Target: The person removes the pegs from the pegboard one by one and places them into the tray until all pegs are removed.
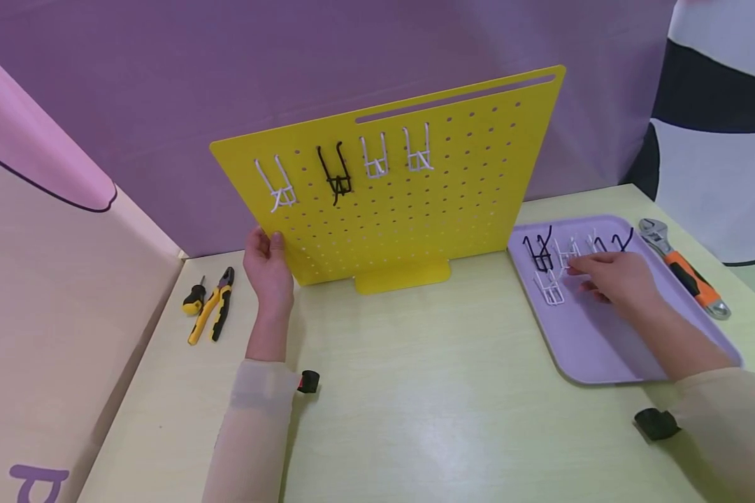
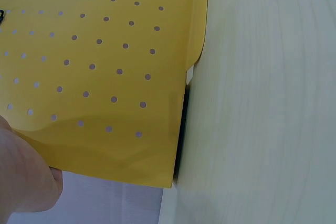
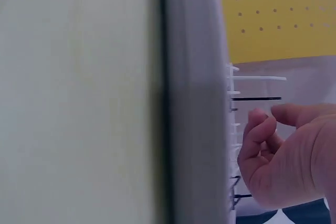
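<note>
My left hand [image 1: 269,269] grips the left edge of a yellow pegboard [image 1: 390,209], thumb on the front and fingers behind. In the left wrist view part of this hand [image 2: 29,174] shows at the board's edge. On the upper part of the board hang three white hooks and one black hook [image 1: 336,175]. My right hand [image 1: 616,279] is over a lilac tray [image 1: 604,349], its fingertips close to a white wire hook [image 1: 566,253]. The right wrist view shows that hand [image 3: 289,156] with loosely bent fingers and nothing visible between them.
The tray also holds a black hook [image 1: 540,255], a white hook [image 1: 549,288] and more hooks behind the right hand. An adjustable wrench [image 1: 686,269] lies right of it. Pliers [image 1: 214,304] and a stubby screwdriver [image 1: 195,297] lie at left on the pale table [image 1: 428,391].
</note>
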The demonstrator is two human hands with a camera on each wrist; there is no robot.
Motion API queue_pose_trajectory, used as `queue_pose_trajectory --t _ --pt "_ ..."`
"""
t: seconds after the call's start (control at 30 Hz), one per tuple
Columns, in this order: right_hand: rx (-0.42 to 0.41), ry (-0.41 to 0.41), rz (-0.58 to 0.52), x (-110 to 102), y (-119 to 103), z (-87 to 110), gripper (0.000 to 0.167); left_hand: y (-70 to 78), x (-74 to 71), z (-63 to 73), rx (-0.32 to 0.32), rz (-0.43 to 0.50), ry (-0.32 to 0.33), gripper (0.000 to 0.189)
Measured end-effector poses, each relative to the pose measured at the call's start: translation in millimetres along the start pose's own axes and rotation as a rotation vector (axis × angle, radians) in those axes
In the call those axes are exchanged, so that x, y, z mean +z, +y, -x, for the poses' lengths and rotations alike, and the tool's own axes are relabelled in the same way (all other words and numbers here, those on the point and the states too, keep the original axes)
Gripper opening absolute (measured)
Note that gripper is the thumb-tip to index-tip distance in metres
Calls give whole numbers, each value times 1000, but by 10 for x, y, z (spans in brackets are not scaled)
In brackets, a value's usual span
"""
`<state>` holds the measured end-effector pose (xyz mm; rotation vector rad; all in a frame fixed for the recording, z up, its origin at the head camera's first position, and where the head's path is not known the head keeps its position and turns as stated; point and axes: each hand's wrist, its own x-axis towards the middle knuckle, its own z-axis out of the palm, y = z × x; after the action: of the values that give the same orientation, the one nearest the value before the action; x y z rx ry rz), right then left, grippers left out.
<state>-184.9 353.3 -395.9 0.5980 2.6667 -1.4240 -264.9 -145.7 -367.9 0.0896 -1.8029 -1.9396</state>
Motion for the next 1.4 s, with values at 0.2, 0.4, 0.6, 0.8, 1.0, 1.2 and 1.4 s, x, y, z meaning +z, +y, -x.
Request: queue_pose_trajectory --t 0.2,0.4,0.6,0.8,1.0,1.2,1.4 --pt "-1 72 -182 -81 -165 34 74 2 7 -2 5 7 11 27" --pt "-12 147 -338 -134 -352 109 62 8 22 8 21 24 14 25" --pt "-75 167 -371 -139 -536 227 63 22 25 24 19 13 7 26" --pt "-166 197 -362 -116 -779 371 57 29 26 29 26 14 8 25" --pt "-247 223 -345 -45 -1022 554 47 26 26 27 20 7 5 26" --pt "-358 245 -384 71 -1221 640 40 25 25 26 6 -4 11 26" --pt "-478 257 -433 211 -1438 668 36 35 24 19 -5 -22 21 27"
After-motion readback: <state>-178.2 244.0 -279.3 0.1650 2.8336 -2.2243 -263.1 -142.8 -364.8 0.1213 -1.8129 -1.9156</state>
